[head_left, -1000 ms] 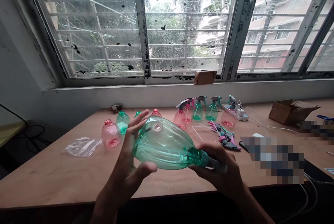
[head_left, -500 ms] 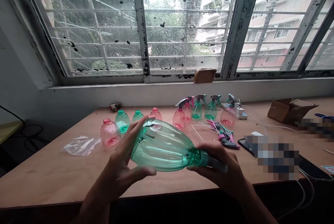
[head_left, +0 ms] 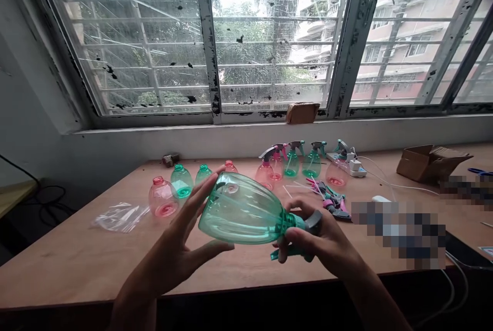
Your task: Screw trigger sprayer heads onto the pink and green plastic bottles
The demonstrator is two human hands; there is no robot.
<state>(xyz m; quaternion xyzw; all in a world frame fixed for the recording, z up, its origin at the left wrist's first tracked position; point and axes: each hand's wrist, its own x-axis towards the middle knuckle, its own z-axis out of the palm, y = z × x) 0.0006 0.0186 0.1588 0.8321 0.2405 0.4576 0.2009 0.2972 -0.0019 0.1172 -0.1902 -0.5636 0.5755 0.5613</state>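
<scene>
A clear green spray bottle lies tilted on its side in the air above the table, its base to the left. My right hand is closed around its neck and grey-and-teal spray head, with the teal trigger showing below the fingers. My left hand spans the base, fingers along the upper edge and thumb at the lower edge. Part of the left fingers is hidden behind the bottle. Behind it stand a pink bottle and a green bottle, both without spray heads.
Several bottles with spray heads, including a green one, stand at the back. Loose spray heads lie to their right. A plastic bag is at left, a power strip and an open cardboard box at right.
The bottle has turned about its length, so the trigger now shows underneath. My right hand has shifted its grip on the spray head. The left hand stays at the base.
</scene>
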